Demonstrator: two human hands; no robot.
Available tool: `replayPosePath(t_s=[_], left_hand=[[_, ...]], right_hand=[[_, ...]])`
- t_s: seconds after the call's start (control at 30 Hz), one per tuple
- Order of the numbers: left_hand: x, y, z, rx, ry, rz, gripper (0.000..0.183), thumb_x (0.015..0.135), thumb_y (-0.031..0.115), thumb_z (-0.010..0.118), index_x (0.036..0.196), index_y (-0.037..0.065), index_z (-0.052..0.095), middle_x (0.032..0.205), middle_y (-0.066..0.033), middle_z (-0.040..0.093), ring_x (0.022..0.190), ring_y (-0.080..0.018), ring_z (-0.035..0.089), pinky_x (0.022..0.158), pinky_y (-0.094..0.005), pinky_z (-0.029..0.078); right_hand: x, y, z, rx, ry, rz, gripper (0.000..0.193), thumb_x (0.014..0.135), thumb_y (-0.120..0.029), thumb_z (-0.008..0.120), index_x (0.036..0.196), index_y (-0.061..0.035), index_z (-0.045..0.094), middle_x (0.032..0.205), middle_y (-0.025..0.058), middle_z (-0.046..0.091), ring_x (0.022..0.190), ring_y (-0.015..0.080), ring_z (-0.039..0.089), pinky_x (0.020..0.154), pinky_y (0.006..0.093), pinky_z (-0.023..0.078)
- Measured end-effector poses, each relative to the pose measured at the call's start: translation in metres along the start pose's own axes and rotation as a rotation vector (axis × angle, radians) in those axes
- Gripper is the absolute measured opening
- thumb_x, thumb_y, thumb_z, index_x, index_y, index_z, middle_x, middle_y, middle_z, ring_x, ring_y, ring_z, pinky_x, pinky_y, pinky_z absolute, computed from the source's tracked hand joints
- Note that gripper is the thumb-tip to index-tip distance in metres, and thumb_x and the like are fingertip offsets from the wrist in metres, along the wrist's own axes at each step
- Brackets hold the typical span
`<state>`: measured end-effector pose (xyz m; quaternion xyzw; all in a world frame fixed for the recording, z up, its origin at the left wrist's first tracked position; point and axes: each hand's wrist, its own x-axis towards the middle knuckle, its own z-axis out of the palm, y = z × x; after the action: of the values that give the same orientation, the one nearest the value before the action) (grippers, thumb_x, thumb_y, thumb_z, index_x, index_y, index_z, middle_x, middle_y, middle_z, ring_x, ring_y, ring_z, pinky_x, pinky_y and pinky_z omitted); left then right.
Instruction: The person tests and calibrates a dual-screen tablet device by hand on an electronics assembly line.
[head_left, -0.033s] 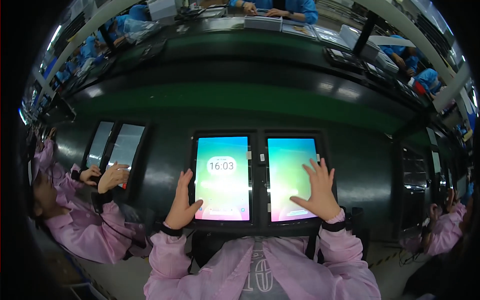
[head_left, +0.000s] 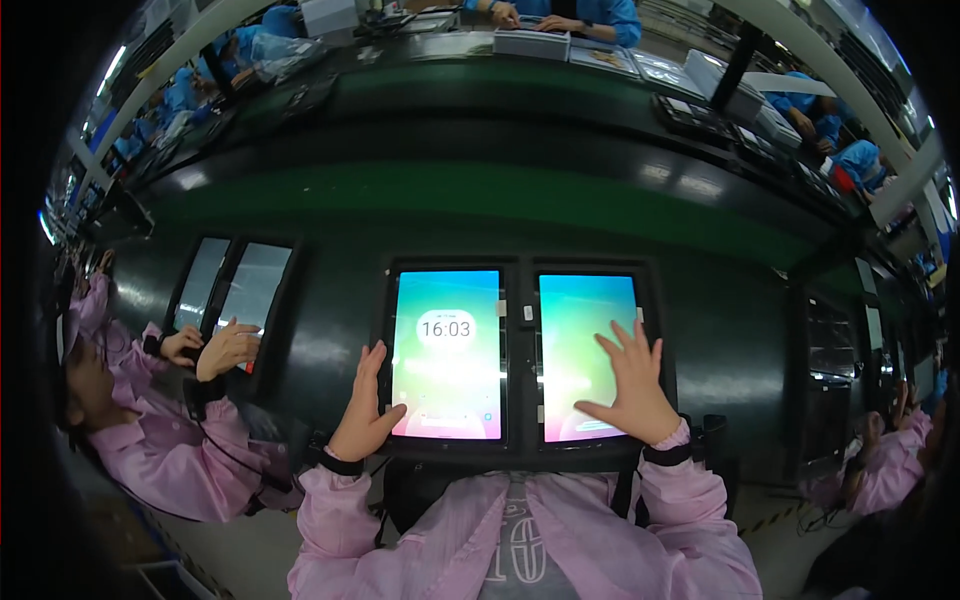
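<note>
Left hand (head_left: 367, 414): open, not gripping anything. Fingers point up along the left edge of the left tablet (head_left: 447, 375), with the thumb out by its bottom-left corner.
Right hand (head_left: 640, 390): open too, fingers fanned out over the lower right part of the right tablet (head_left: 572, 325). Honestly can't tell if the fingertips touch the glass.
Hand spacing: well apart, with most of both tablets sitting between them.
Lit up: yep, both of them, blue at the far end fading through green to pink nearest the person. The one beside the left hand also shows a white clock bubble (head_left: 446, 329).
Tray (head_left: 518, 400): dark, between the hands, with the pair side by side in it and a small white tag (head_left: 529, 314) in the middle strip.
Left of the left hand: a co-worker in pink (head_left: 175, 460), one hand (head_left: 229, 348) over some grey-screened tablets (head_left: 257, 285).
Way past both hands: someone in blue (head_left: 608, 18) working at a white box (head_left: 532, 45).
</note>
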<state>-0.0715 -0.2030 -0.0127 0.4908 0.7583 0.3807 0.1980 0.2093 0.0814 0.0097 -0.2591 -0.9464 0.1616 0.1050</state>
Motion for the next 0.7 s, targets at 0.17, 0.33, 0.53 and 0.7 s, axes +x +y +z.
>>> replayPosePath(t_s=[0.17,0.33,0.53,0.7], left_hand=[[-0.008,-0.002,0.0,-0.109,-0.029,-0.041,0.084,0.079,0.001,0.06,0.149,0.0,0.013,0.156,-0.0199,0.012,0.145,-0.0374,0.006,0.116,-0.0426,0.012],[-0.008,-0.001,0.0,-0.012,-0.034,-0.025,0.084,0.079,0.0,0.06,0.149,0.0,0.014,0.156,-0.0201,0.011,0.145,-0.0375,0.01,0.116,-0.0416,0.014],[-0.005,0.011,-0.004,0.066,-0.05,-0.082,0.082,0.078,-0.001,0.059,0.148,0.001,0.016,0.155,-0.022,0.011,0.143,-0.0397,0.014,0.115,-0.0429,0.017],[-0.004,0.005,-0.004,0.028,-0.084,-0.032,0.081,0.078,0.0,0.058,0.148,0.0,0.016,0.155,-0.024,0.01,0.143,-0.0405,0.013,0.115,-0.0431,0.017]], right_hand=[[0.015,-0.025,0.007,0.085,-0.189,-0.145,0.094,0.069,-0.045,0.076,0.145,-0.0111,0.032,0.153,0.0205,0.018,0.142,0.0472,0.002,0.107,0.0701,0.003],[0.018,-0.033,0.012,0.096,-0.237,-0.214,0.088,0.069,-0.033,0.074,0.145,-0.0153,0.033,0.155,0.0183,0.016,0.143,0.0474,-0.001,0.106,0.0712,-0.001],[0.018,-0.034,0.012,0.118,-0.26,-0.239,0.089,0.067,-0.029,0.073,0.146,-0.0172,0.033,0.156,0.0181,0.013,0.142,0.0492,-0.002,0.105,0.0719,-0.002],[0.015,-0.033,0.009,0.135,-0.275,-0.202,0.087,0.068,-0.028,0.072,0.145,-0.0189,0.034,0.155,0.0186,0.015,0.142,0.049,-0.001,0.105,0.0728,-0.001]])
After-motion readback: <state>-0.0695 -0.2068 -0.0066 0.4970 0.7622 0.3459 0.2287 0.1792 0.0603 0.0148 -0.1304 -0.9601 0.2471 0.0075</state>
